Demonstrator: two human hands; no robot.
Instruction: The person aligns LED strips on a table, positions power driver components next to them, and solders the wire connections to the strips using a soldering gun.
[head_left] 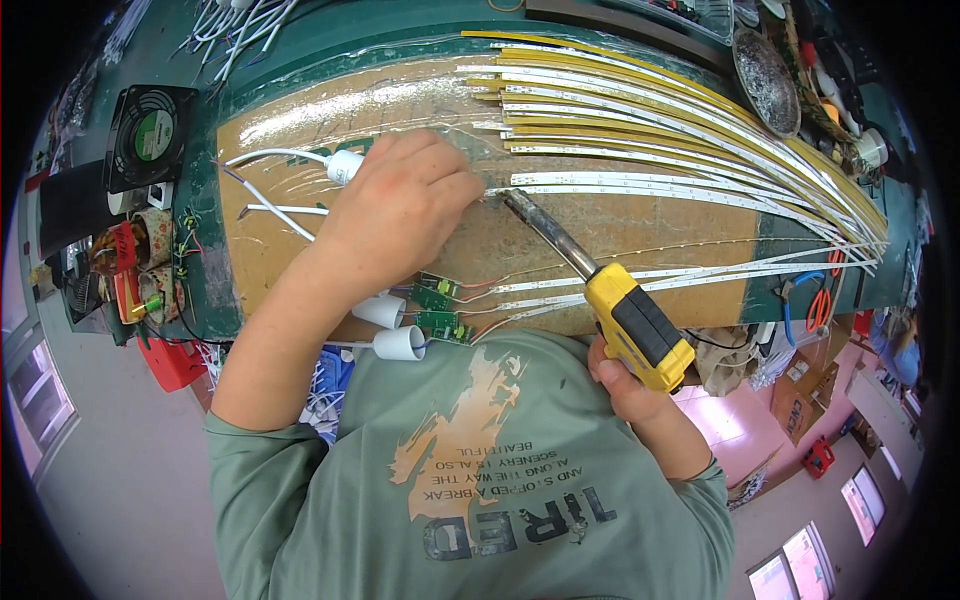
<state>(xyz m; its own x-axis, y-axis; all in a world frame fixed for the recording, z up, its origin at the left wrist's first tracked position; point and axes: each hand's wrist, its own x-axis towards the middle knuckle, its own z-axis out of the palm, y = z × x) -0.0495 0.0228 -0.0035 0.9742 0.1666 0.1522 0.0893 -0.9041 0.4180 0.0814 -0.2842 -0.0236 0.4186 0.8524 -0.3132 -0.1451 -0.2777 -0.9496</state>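
Observation:
My right hand (628, 385) grips a soldering gun (638, 325) with a yellow and black body. Its metal tip meets the left end of a white LED strip (600, 190) on the brown board. My left hand (410, 200) is closed, palm down, with its fingertips at that same strip end. What its fingers pinch is hidden under the hand. A white plastic lamp cap (343, 167) with a white cable shows just beyond my left hand. Nearer my body, two green circuit boards (440, 292) are wired to more strips (550, 290), beside white caps (400, 343).
Many white and yellow LED strips (620, 110) fan across the board (290, 170). A black fan (150, 138) stands at the left. At the right lie orange-handled scissors (819, 308) and blue-handled pliers (789, 305). A round metal dish (767, 82) sits far right.

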